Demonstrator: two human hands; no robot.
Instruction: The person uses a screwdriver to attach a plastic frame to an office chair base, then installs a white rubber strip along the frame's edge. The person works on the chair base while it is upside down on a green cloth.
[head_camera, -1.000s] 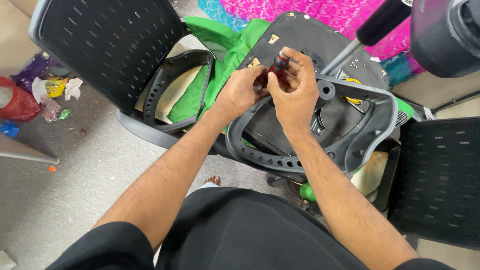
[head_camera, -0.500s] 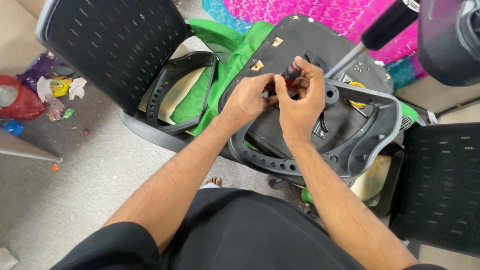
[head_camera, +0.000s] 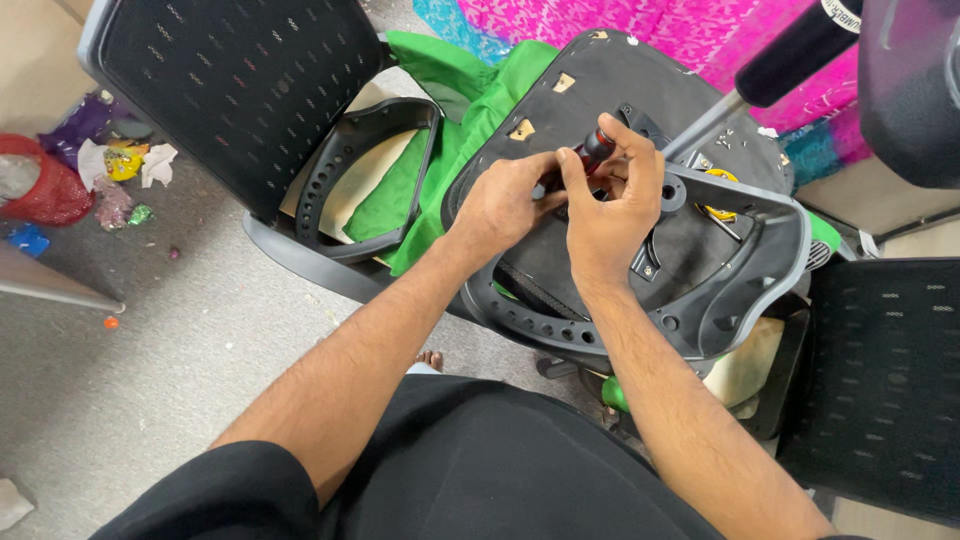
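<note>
since half a second ago my hands have barely shifted: my left hand (head_camera: 505, 205) and right hand (head_camera: 612, 215) stay closed together around the red-and-black screwdriver handle (head_camera: 597, 148), held upright over the overturned black chair seat (head_camera: 600, 90). nearer me lies grey carpet floor (head_camera: 150, 360). farther off are green cloth (head_camera: 450, 130), a perforated chair back (head_camera: 240, 90), litter (head_camera: 110, 170) and pink fabric (head_camera: 650, 25).

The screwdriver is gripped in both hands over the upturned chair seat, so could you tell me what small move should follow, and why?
Probably a turn of the red-and-black screwdriver: the right hand wraps its handle, the left hand steadies it, and its tip points into the black seat underside. The screw itself is hidden.
</note>
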